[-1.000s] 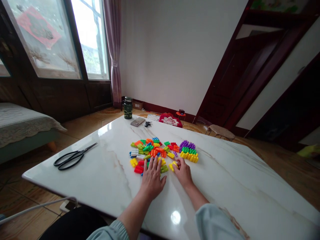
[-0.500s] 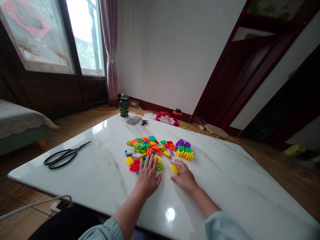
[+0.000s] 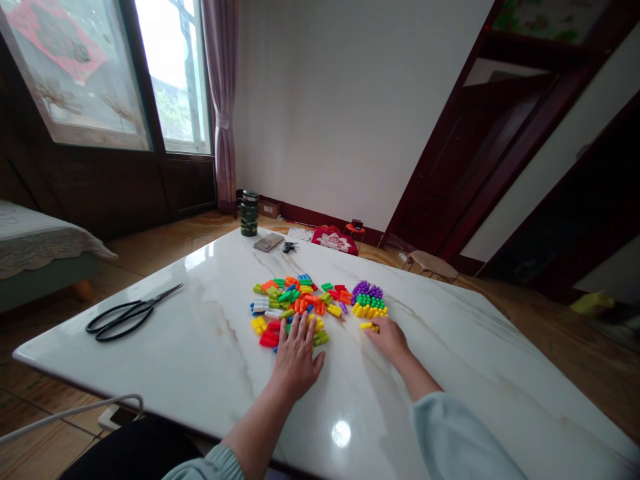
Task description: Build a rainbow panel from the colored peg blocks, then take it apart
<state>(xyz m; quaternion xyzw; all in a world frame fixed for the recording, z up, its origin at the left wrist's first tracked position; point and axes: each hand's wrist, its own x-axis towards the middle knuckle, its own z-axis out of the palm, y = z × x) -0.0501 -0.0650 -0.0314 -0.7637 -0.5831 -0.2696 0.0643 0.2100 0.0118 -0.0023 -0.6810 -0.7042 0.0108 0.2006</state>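
My left hand (image 3: 297, 350) lies with its fingers spread over the near edge of a loose heap of small plastic building blocks (image 3: 310, 303) in red, orange, yellow, green, blue and white. Between the fingertips of my right hand (image 3: 390, 339) is a yellow building block (image 3: 369, 326), held low near the tabletop. Just behind it sits an ordered cluster of blocks (image 3: 369, 300), with purple rows at the back, green in the middle and yellow in front. A single purple block (image 3: 343, 307) rests left of that cluster. The right fingertips are partly hidden.
Black-handled scissors (image 3: 134, 313) lie at the left of the white marble-look table (image 3: 200, 360). A camouflage bottle (image 3: 249, 215), a phone (image 3: 269, 242) and some keys (image 3: 289, 247) are at the far corner. A stool (image 3: 431, 262) stands beyond the table.
My right hand has moved right and slightly away from me, taking the yellow block toward the ordered cluster; its fingers have closed on it. The left hand stays on the heap.
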